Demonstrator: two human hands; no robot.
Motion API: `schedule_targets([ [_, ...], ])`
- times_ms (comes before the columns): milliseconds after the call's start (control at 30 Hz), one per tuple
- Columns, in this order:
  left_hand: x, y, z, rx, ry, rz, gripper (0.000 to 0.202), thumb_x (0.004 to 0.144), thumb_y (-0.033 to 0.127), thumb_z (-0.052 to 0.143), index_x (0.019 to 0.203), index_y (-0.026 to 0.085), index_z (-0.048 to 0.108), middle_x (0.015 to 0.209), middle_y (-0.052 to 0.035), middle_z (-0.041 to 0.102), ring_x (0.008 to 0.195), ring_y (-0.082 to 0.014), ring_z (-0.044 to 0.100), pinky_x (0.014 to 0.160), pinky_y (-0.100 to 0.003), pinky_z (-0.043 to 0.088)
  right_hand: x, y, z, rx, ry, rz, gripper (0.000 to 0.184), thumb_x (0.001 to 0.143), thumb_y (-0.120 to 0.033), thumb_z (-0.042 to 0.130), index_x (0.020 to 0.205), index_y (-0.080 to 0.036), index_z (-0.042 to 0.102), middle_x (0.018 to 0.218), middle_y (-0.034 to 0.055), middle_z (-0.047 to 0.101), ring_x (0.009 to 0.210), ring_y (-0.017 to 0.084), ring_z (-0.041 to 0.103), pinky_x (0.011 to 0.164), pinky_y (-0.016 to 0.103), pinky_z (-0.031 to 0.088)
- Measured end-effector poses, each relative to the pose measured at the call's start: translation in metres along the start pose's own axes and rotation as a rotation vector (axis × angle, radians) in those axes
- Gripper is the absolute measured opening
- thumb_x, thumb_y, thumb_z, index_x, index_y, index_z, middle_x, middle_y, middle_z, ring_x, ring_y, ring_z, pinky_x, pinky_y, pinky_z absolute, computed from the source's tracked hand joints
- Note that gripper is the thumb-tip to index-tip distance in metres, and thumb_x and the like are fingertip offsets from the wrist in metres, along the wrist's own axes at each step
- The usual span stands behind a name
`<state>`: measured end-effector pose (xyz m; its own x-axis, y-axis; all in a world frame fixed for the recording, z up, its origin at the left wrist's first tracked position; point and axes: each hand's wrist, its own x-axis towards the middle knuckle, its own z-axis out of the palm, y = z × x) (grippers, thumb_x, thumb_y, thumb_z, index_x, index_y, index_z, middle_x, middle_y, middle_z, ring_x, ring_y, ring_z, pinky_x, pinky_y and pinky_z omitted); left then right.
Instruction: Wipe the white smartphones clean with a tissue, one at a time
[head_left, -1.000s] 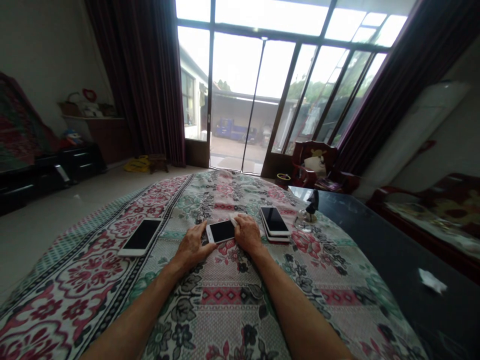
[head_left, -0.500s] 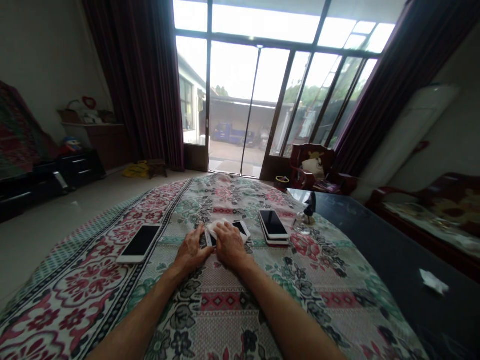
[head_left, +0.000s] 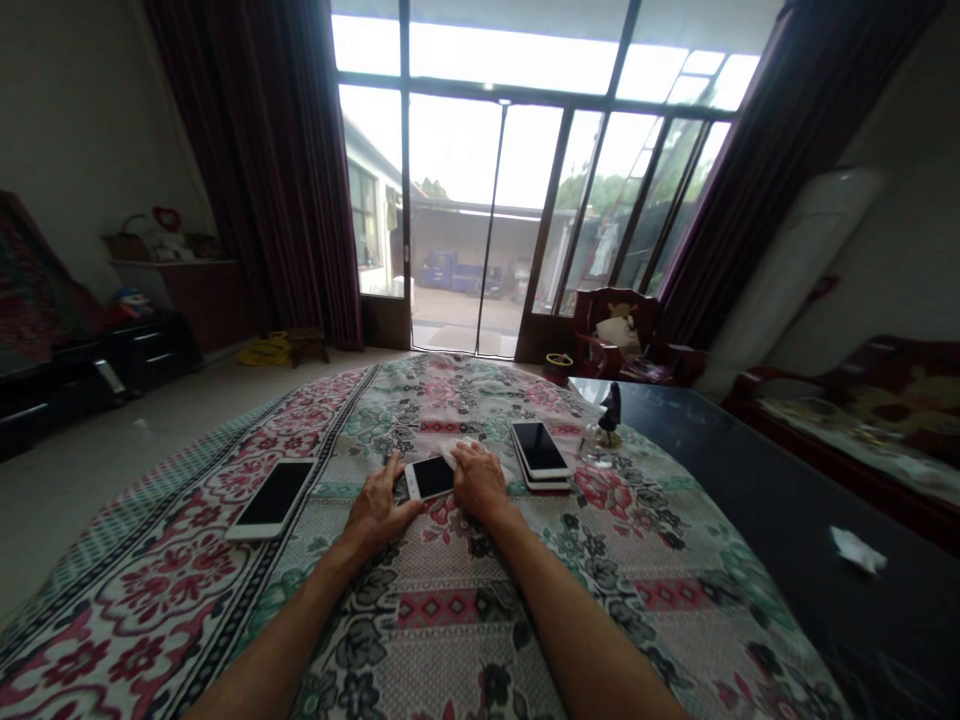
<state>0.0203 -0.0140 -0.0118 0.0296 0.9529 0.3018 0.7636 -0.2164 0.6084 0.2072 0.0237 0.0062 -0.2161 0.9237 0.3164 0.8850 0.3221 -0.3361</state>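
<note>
A white phone (head_left: 430, 476) with a dark screen lies flat on the floral cloth (head_left: 450, 620) in front of me. My left hand (head_left: 377, 508) rests at its left end, thumb and fingers steadying the edge. Over the phone's right end my right hand (head_left: 478, 480) is closed on a small white cloth (head_left: 452, 450) pressed against the phone. A stack of two or three phones (head_left: 539, 452) lies just to the right of that hand. Another white phone (head_left: 271, 497) lies alone to the left.
Right of the floral cloth the dark tabletop (head_left: 757, 500) carries a small glass figurine (head_left: 606, 420) and a crumpled white scrap (head_left: 850, 549). Beyond stand a red armchair (head_left: 622, 335), glass doors (head_left: 480, 200) and dark cabinets (head_left: 75, 370) at left.
My right hand swept the white cloth across the middle phone's screen toward the left, then back to its right end. The left hand stayed at the phone's left edge.
</note>
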Motion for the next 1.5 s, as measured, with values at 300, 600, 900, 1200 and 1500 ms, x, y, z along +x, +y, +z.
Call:
schedule_targets([
  [300,0.0,0.0,0.001,-0.009,0.0,0.009,0.073,0.074,0.029,0.065,0.14,0.011,0.041,0.134,-0.0166,0.058,0.13,-0.0283,0.047,0.108,-0.039,0.036,0.0,0.013,0.005,-0.054,0.066,0.057,0.037,0.088,-0.014,0.043,0.119,-0.021,0.063,0.137,0.0086,0.055,0.13,0.027,0.041,0.104,0.041,0.03],
  [600,0.001,-0.004,0.004,0.007,0.011,-0.002,0.072,0.073,0.031,0.063,0.139,0.012,0.042,0.135,-0.0174,0.056,0.13,-0.0292,0.048,0.106,-0.04,0.038,-0.015,-0.033,0.007,0.062,-0.074,-0.233,0.039,0.089,-0.015,0.042,0.123,-0.021,0.06,0.139,0.0062,0.054,0.131,0.023,0.042,0.107,0.039,0.03],
  [900,0.002,-0.007,0.006,0.012,-0.008,-0.015,0.081,0.073,0.032,0.063,0.144,0.006,0.033,0.134,-0.0192,0.056,0.128,-0.0295,0.049,0.107,-0.039,0.037,-0.009,-0.024,0.007,0.104,-0.065,-0.287,0.035,0.09,-0.015,0.041,0.117,-0.021,0.064,0.133,0.0051,0.059,0.127,0.02,0.046,0.106,0.035,0.032],
  [1200,0.001,-0.004,0.003,-0.021,0.008,0.001,0.082,0.072,0.029,0.068,0.143,0.007,0.035,0.132,-0.0179,0.059,0.127,-0.0287,0.049,0.106,-0.038,0.037,-0.001,0.006,-0.006,-0.003,0.014,-0.018,0.039,0.088,-0.01,0.042,0.119,-0.02,0.063,0.134,0.0054,0.058,0.125,0.02,0.048,0.103,0.033,0.034],
  [1500,0.002,-0.004,0.003,-0.013,-0.019,-0.011,0.084,0.071,0.031,0.068,0.144,0.008,0.033,0.133,-0.0168,0.058,0.127,-0.0295,0.049,0.107,-0.039,0.036,-0.007,-0.009,0.002,0.012,-0.024,-0.119,0.04,0.088,-0.013,0.043,0.123,-0.021,0.061,0.139,0.0061,0.054,0.132,0.023,0.042,0.109,0.04,0.029],
])
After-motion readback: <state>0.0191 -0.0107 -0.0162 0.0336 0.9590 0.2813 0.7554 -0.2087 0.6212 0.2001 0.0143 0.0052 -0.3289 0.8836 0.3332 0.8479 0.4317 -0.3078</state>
